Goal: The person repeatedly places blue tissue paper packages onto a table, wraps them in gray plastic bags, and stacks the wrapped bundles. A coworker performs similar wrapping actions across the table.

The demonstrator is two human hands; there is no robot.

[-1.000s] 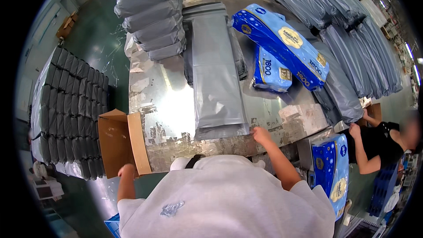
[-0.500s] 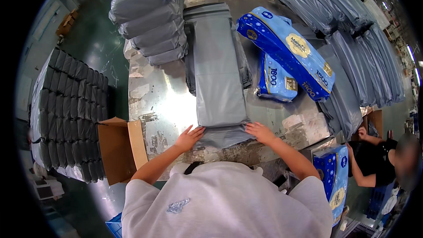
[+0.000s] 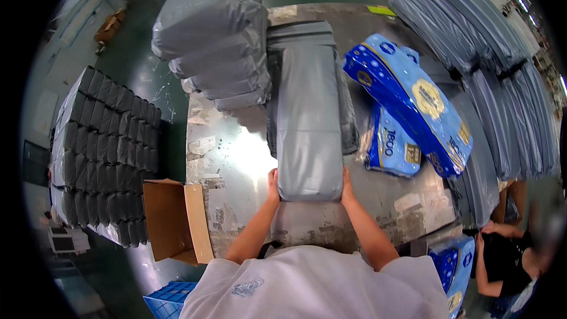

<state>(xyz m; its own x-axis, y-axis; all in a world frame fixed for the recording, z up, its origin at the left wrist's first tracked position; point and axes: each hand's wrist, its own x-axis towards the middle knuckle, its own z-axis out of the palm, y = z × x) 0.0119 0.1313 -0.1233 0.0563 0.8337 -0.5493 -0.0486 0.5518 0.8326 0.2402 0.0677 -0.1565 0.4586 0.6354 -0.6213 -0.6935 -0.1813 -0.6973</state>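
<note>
A long grey plastic-wrapped package (image 3: pixel 310 124) lies lengthwise in front of me, on top of a pile of flat grey mailing bags (image 3: pixel 301 31). My left hand (image 3: pixel 273 185) grips its near left corner. On the opposite side, my right hand (image 3: pixel 346 185) holds the near right corner. Both hands' fingers are partly hidden along the package's sides. The near end looks smooth, and no loose flap shows there. Right of the package, a blue tissue pack (image 3: pixel 407 97) lies slanted over a second blue tissue pack (image 3: pixel 393 145).
Filled grey parcels (image 3: pixel 218 47) are stacked at the worn metal table's (image 3: pixel 227 212) far left. Bundled grey bags (image 3: pixel 458 20) cover its right side. An open cardboard box (image 3: pixel 171 221) stands left, near a pallet of dark parcels (image 3: pixel 106 147). A co-worker (image 3: pixel 508 254) is at right.
My hands have moved inward from the loose bag end to the package's sides. The flap that lay spread at the near end no longer shows. The view has shifted slightly.
</note>
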